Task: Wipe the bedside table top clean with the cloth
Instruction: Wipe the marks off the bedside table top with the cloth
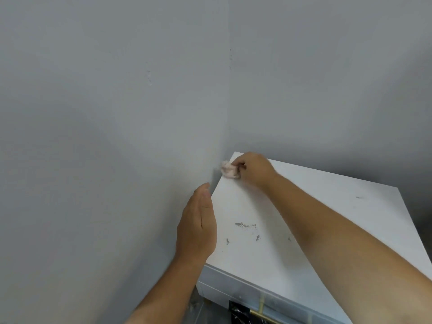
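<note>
The cloth (230, 170) (small, pinkish, crumpled into a lump) lies at the far left corner of the white worktop (315, 206), its longer side running along the left edge. The right hand (253, 168) is closed around it and presses it down. The left hand (198, 224), fingers straight and together, rests flat against the left edge, beside the grey wall (105, 136). Grey scuff marks (245, 225) show near the middle.
</note>
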